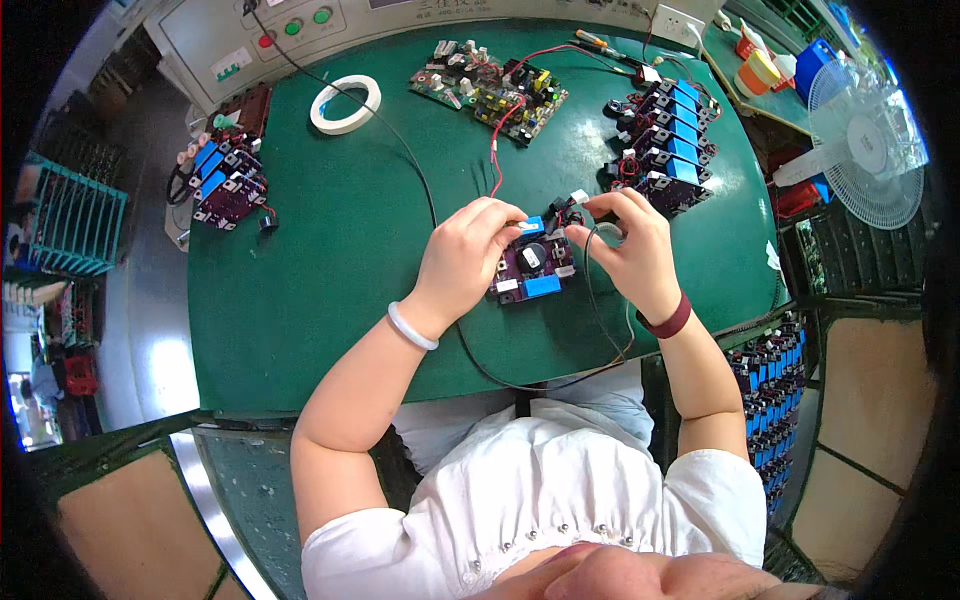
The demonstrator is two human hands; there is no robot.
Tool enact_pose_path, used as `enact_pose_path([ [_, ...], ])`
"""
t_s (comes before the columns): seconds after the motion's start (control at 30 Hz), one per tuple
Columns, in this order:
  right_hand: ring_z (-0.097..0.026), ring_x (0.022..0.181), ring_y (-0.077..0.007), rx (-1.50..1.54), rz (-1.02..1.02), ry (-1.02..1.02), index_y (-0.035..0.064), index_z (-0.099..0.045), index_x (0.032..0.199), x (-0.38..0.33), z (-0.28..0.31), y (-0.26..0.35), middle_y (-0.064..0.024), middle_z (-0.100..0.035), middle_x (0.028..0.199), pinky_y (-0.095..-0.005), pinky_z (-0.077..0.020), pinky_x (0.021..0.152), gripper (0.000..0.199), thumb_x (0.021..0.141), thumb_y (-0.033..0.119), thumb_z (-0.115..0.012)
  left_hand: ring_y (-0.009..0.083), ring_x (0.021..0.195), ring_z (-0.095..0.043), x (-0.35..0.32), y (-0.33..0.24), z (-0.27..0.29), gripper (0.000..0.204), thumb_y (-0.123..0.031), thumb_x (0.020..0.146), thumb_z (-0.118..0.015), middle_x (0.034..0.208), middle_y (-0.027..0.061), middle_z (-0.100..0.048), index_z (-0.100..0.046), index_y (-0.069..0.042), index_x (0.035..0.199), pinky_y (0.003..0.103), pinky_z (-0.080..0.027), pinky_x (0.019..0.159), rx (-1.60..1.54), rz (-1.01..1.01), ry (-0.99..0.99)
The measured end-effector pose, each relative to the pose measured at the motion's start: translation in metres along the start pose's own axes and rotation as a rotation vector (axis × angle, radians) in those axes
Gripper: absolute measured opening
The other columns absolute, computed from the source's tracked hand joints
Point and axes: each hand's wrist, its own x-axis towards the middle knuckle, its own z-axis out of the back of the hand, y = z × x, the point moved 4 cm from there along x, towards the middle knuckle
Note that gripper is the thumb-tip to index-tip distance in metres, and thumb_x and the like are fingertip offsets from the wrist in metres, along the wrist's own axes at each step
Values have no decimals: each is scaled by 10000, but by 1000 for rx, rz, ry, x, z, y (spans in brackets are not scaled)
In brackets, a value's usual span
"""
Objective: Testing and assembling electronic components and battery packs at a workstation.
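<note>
While your forearms rise from the lower edge, your left hand (468,255) curls over the left side of a small purple circuit board (533,268) at the frame's centre, fingers closed on its upper edge. Your right hand (630,250) pinches narrowly at the board's upper right corner, beside a small white connector (579,197). The board rests on the green table (330,290). Further up, a row of boards with blue blocks (668,150) sits upper right, a white tape ring (345,104) upper left, and a green board (490,88) at top centre.
</note>
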Motion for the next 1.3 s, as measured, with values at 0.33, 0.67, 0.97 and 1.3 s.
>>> enact_pose_path([
  [0.33, -659, 644, -296, -107, -62, 4, 14, -734, 771, 34, -15, -7, -148, -678, 728, -378, -510, 620, 344, 751, 309, -908, 352, 900, -687, 0, 6, 1, 117, -75, 924, -692, 963, 147, -687, -683, -26, 1030, 429, -550, 792, -32, -16, 9],
  [0.67, -644, 767, -169, 212, 66, 134, 24, -754, 997, 33, -29, -8, -80, -719, 929, -285, -487, 668, 186, 831, -43, -801, 325, 878, -689, 4, 8, 9, 211, 21, 843, -741, 998, 131, -671, -723, -44, 1043, 416, -567, 785, -56, -52, -140],
  [0.97, -716, 817, -237, 197, 242, 105, 3, -735, 1013, 30, -34, -3, -118, -709, 933, -319, -567, 713, 298, 769, -164, -697, 270, 839, -661, 12, 4, 13, 251, 29, 766, -797, 908, 75, -659, -756, -61, 997, 370, -555, 716, -1, -182, -280],
  [1.3, -720, 745, -266, -2, 417, 23, 45, -734, 1014, 26, -36, 8, -94, -709, 919, -346, -577, 619, 374, 703, -153, -675, 236, 800, -587, 13, 3, 14, 207, -29, 746, -747, 874, 30, -643, -761, -78, 947, 351, -524, 671, 206, -256, -247],
])
